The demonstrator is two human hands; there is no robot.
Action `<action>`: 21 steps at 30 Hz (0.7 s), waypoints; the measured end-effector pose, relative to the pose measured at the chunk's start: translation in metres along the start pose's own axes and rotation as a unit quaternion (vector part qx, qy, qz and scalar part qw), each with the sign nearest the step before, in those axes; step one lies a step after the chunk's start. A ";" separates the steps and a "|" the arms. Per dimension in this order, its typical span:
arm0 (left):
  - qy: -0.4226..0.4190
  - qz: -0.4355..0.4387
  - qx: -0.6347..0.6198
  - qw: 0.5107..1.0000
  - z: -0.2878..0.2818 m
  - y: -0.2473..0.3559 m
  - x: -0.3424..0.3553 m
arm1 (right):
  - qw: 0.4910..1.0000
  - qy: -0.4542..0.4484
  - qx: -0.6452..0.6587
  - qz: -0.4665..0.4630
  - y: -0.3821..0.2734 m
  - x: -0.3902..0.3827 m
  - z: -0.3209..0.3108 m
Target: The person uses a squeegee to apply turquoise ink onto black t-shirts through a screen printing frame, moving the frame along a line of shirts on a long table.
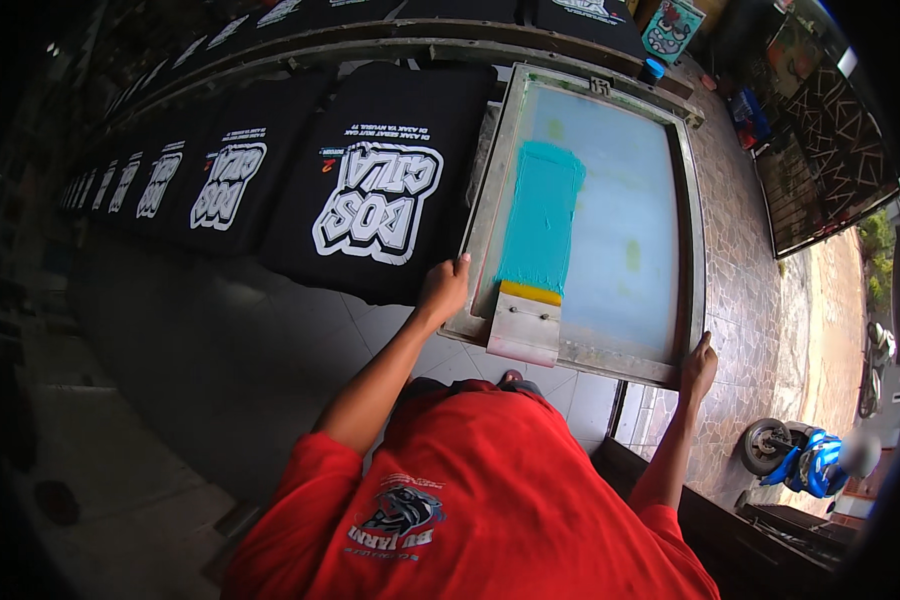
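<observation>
Between my hands is a screen printing frame [692,250] with a metal border and pale blue mesh. My left hand [444,290] is closed on its left side near the lower corner. At the lower right corner my right hand [700,368] grips the border. A thick strip of teal ink [542,215] runs down the left part of the mesh. Below the ink rests a squeegee [525,325] with a yellow blade and a metal holder, leaning on the frame's near edge. Whatever lies under the screen is hidden.
Just left of the frame lies a black T-shirt [395,120] with a white print, on a board. More printed black shirts [225,185] continue leftward in a row, and others line the far side. A small blue-lidded container [651,70] stands beyond the frame. A blue motorcycle [815,465] is at right.
</observation>
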State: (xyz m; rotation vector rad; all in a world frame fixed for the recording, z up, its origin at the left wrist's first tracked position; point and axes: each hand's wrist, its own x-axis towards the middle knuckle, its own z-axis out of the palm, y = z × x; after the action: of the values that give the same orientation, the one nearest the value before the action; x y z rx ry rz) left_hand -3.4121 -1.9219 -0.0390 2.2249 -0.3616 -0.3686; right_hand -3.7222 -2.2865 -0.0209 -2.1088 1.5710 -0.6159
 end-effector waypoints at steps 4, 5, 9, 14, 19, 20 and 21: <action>-0.003 0.003 -0.018 1.000 -0.070 -0.023 -0.006 | 0.999 -0.002 0.032 0.011 -0.046 -0.061 0.003; -0.004 0.010 -0.012 1.000 -0.090 -0.035 -0.003 | 0.999 -0.009 0.035 0.022 -0.059 -0.077 0.009; 0.007 0.021 -0.014 1.000 -0.180 -0.107 0.022 | 0.994 -0.016 0.103 0.015 -0.140 -0.159 0.050; 0.034 -0.002 -0.085 0.996 -0.298 -0.248 0.058 | 0.998 -0.034 0.057 0.022 -0.248 -0.266 0.126; 0.017 -0.008 -0.036 0.999 -0.384 -0.291 0.077 | 0.995 -0.083 0.035 0.047 -0.313 -0.328 0.168; 0.018 -0.015 -0.025 0.999 -0.391 -0.298 0.083 | 0.994 -0.093 0.032 0.052 -0.323 -0.334 0.173; 0.020 -0.023 -0.014 0.999 -0.394 -0.306 0.090 | 0.993 -0.100 0.025 0.059 -0.331 -0.338 0.177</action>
State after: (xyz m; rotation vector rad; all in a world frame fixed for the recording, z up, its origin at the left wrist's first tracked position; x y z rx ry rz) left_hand -3.1393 -1.4948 -0.0487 2.2120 -0.2822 -0.3512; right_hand -3.4507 -1.8613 -0.0002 -1.9582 1.5389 -0.3863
